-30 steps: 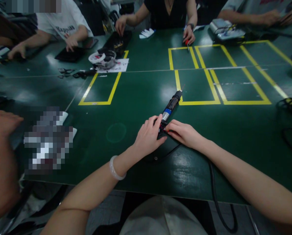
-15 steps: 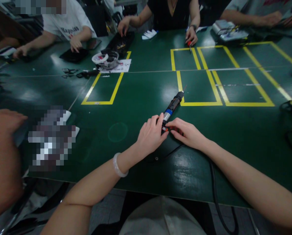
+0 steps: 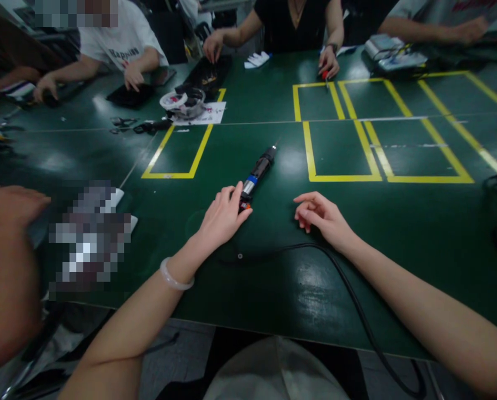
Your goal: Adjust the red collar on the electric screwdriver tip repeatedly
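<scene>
- Black cable (image 3: 350, 286) droops over the near edge of the table (image 3: 269, 300) and may tug the pen-like tool (image 3: 261, 166)
- Right hand (image 3: 322, 220) apart from the left, fingers half curled, seemingly holding nothing
- Left hand (image 3: 220, 219) clasped over the tool's rear, closer to the table's near edge than its far one
- Tool looks stiff, smooth, fairly heavy: best held by the dark barrel (image 3: 264, 161), sparing the fragile-looking thin tip (image 3: 277, 142)

From the head, the camera looks forward — and down — across the table (image 3: 287, 166).
</scene>
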A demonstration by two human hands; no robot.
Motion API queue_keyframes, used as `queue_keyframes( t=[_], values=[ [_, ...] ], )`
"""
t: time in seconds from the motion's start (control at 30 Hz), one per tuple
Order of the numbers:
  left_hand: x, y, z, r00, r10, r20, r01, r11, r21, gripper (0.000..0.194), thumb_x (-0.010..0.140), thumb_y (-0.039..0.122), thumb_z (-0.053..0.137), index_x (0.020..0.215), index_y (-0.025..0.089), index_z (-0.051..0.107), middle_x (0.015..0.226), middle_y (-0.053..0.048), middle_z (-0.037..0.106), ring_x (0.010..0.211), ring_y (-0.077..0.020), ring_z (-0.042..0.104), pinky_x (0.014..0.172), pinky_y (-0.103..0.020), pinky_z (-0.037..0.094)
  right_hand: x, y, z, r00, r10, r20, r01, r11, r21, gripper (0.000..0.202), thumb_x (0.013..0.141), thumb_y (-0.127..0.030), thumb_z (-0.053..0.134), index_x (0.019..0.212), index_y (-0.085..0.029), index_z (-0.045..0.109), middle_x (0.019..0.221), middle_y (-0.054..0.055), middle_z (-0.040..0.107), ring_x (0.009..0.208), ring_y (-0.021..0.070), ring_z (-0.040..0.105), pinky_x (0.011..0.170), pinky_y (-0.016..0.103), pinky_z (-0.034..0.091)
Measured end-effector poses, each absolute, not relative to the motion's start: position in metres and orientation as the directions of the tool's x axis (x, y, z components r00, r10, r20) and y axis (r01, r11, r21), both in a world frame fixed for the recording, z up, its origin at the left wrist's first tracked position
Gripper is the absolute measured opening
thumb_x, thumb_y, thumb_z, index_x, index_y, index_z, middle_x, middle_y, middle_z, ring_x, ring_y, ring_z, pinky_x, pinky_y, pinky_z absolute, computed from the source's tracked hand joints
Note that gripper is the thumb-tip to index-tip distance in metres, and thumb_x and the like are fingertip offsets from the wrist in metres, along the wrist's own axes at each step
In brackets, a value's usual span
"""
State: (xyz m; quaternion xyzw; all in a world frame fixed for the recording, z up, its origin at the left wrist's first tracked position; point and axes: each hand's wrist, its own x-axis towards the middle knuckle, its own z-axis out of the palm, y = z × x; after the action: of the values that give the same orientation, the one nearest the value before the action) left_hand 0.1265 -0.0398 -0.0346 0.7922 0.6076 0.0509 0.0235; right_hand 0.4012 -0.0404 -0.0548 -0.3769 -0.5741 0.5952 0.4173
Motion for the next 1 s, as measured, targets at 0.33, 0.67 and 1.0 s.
queue_keyframes(
  t=[0.33, 0.67, 1.0],
  values=[
    [0.022, 0.013, -0.041, -0.072, 0.996, 0.045, 0.995, 0.069, 0.077, 0.071, 0.096, 0.051, 0.041, 0.154, 0.011, 0.030, 0.140, -0.024, 0.043, 0.128, -0.0398, 0.047, 0.104, -0.053, 0.043, 0.400, -0.041, -0.057, -0.371, 0.928, 0.008, -0.041, -0.008, -0.999, 0.025, 0.089, -0.030, 0.063, 0.110, -0.019, 0.057, 0.080, 0.000, 0.063, 0.058, 0.0102, 0.057, 0.048, 0.022, 0.045],
    [-0.030, 0.038, -0.043, -0.253, 0.963, 0.096, 0.964, 0.259, -0.059, 0.068, 0.096, 0.045, 0.035, 0.151, 0.005, 0.031, 0.139, -0.030, 0.048, 0.125, -0.0424, 0.051, 0.101, -0.056, 0.043, 0.399, -0.041, -0.057, -0.386, 0.923, -0.006, 0.002, -0.006, -1.000, 0.025, 0.089, -0.031, 0.063, 0.110, -0.019, 0.057, 0.080, 0.000, 0.063, 0.058, 0.0103, 0.057, 0.048, 0.023, 0.044],
    [-0.021, 0.033, -0.045, -0.257, 0.952, 0.165, 0.957, 0.274, -0.091, 0.069, 0.094, 0.051, 0.042, 0.147, 0.007, 0.036, 0.134, -0.027, 0.052, 0.123, -0.0421, 0.052, 0.096, -0.053, 0.046, 0.398, -0.041, -0.056, -0.397, 0.918, -0.011, 0.029, 0.001, -1.000, 0.025, 0.089, -0.031, 0.063, 0.111, -0.019, 0.057, 0.080, 0.000, 0.063, 0.058, 0.0105, 0.057, 0.049, 0.023, 0.044]
  ],
)
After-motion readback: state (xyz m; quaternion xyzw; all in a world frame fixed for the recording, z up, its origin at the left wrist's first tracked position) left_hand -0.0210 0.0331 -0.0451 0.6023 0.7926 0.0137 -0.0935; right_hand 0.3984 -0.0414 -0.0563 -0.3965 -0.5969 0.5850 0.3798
